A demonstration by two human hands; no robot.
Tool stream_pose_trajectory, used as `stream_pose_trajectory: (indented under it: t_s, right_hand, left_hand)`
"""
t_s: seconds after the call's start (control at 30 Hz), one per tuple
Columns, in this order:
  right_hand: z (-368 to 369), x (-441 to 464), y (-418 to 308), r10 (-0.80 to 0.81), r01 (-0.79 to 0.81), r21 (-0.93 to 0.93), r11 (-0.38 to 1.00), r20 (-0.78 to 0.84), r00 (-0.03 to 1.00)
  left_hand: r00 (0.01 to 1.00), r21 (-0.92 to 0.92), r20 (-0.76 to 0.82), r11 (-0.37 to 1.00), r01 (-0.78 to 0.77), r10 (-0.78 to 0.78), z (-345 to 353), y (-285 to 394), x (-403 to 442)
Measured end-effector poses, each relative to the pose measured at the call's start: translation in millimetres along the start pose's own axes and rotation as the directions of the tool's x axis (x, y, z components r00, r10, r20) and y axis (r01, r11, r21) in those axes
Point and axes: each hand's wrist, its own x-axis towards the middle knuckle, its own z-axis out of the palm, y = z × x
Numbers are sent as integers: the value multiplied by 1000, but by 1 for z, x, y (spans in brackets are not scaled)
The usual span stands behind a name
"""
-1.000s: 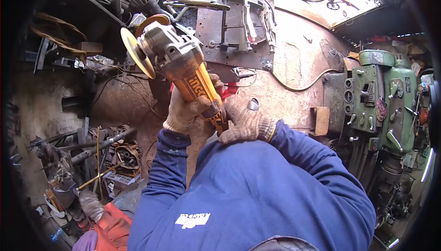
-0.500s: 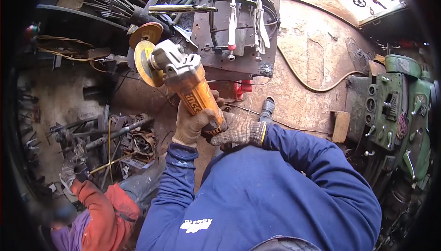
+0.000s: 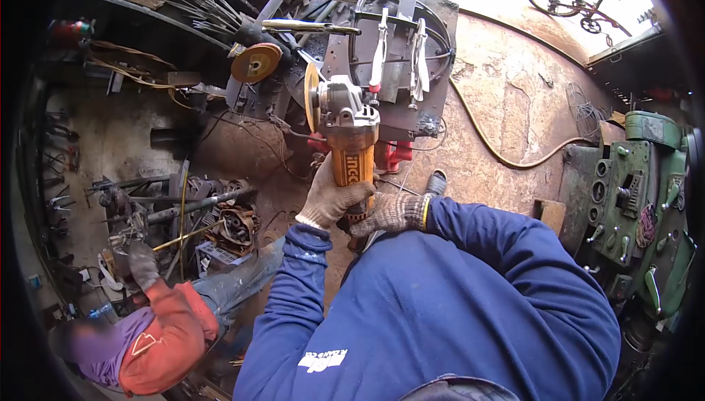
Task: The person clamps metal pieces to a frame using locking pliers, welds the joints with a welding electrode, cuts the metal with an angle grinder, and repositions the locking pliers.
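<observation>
I have the angle grinder (image 3: 352, 157) just on the wearer's side of the metal table (image 3: 437, 96), its head overlapping the table's near left part in my view. The left hand (image 3: 333, 194) is clamped around the yellow body; the right hand (image 3: 394, 214) is curled across the tail, close against the left.

My first worry is the abrasive disc (image 3: 311, 100): it stands edge-on towards the table, and I can make out no guard around it. If it were turning and brushed the pale-handled pliers (image 3: 420, 63) on the table, it could kick or shatter. A slack grip at the tail would make that kick harder to check. Grit could also reach the co-worker (image 3: 167, 349), who is low down to the left of the table, on the wearer's side. The hose (image 3: 481, 129), curving across the floor right of the table, could catch a foot.

I can't tell whether the disc is spinning, nor see the switch. The right fingertips are hidden, and I can't trace the grinder's cord. A second disc (image 3: 257, 64) shows left of the table, but its mounting is lost in clutter. Beyond that, the lens's dark rim swallows everything.
</observation>
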Motion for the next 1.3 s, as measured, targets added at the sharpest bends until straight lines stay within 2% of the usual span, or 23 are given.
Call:
stream_pose_trajectory:
  t_s: [0.13, 0.23, 0.3, 0.37, 0.43, 0.53, 0.6, 0.7, 0.77, 0.83, 0.9, 0.93, 0.97, 1.03, 1.1, 1.13, 1.17, 1.2, 1.23, 1.3]
  right_hand:
    - [1, 10, 1, -16, 18, -121, 993, 16, 1000]
    - [5, 13, -6, -57, 55, -90, 994, -24, 998]
    - [10, 12, -21, -10, -10, -185, 983, -108, 994]
    - [8, 23, -3, 18, -38, -170, 985, -119, 993]
    - [11, 27, -4, 69, -68, 13, 998, -148, 987]
    - [19, 23, -20, 119, -116, 27, 993, -195, 974]
    - [18, 25, -13, 62, -67, -19, 998, -196, 979]
    - [21, 30, -20, -32, 2, -152, 988, -195, 980]
    - [24, 27, -34, 75, -120, -280, 952, -166, 983]
    - [17, 20, -32, 104, -140, -264, 954, -146, 984]
    - [17, 3, -44, 2, -74, -304, 950, -233, 973]
    - [26, -15, -78, 86, -288, -465, 837, -408, 909]
    - [21, -25, -77, 79, -287, -472, 833, -413, 907]
    - [12, -47, -70, -90, -176, -404, 898, -558, 825]
    - [17, -66, -93, -85, 25, -101, 995, -657, 749]
    - [14, -68, -92, -97, 229, 99, 968, -696, 711]
    - [16, -67, -103, -134, 285, 83, 955, -736, 664]
    - [17, -66, -118, -149, 226, -8, 974, -773, 617]
    - [18, -65, -134, -170, 159, -94, 983, -804, 569]
    - [20, -62, -176, -277, -72, -350, 934, -838, 470]
  left_hand:
    - [998, -5, 17, 998, 67, -67, -9, 5, 5]
    - [994, -6, 32, 995, 100, -100, -15, 6, 9]
    - [996, 64, 58, 995, 70, -74, -24, 1, 15]
    - [994, 7, 76, 997, 75, -75, -27, 3, 19]
    - [993, 156, 71, 984, 84, -96, -36, -3, 27]
    - [992, 140, 99, 988, 67, -81, -41, -4, 26]
    - [989, 104, 128, 993, 59, -72, -39, 4, 22]
    - [984, 25, 179, 1000, -17, 12, -42, 15, 6]
    - [988, 43, 125, 995, -95, 89, -44, 20, -8]
    - [989, 2, 130, 997, -71, 70, -51, 22, -22]
    - [978, -80, 61, 978, -195, 200, -58, 21, -38]
    - [973, -32, 50, 974, -224, 226, -62, 24, -45]
    - [970, -32, 55, 972, -235, 236, -66, 22, -52]
    - [958, -76, -23, 955, -287, 286, -75, 10, -65]
    - [950, -71, -49, 948, -310, 307, -82, -1, -72]
    - [935, -85, -88, 933, -350, 343, -83, -5, -75]
    - [919, -99, -128, 917, -387, 374, -81, -6, -78]
    - [919, -136, -152, 913, -385, 365, -80, -6, -81]
    - [919, -143, -158, 912, -384, 362, -81, -8, -82]
    - [908, -59, -95, 909, -413, 407, -85, -12, -81]
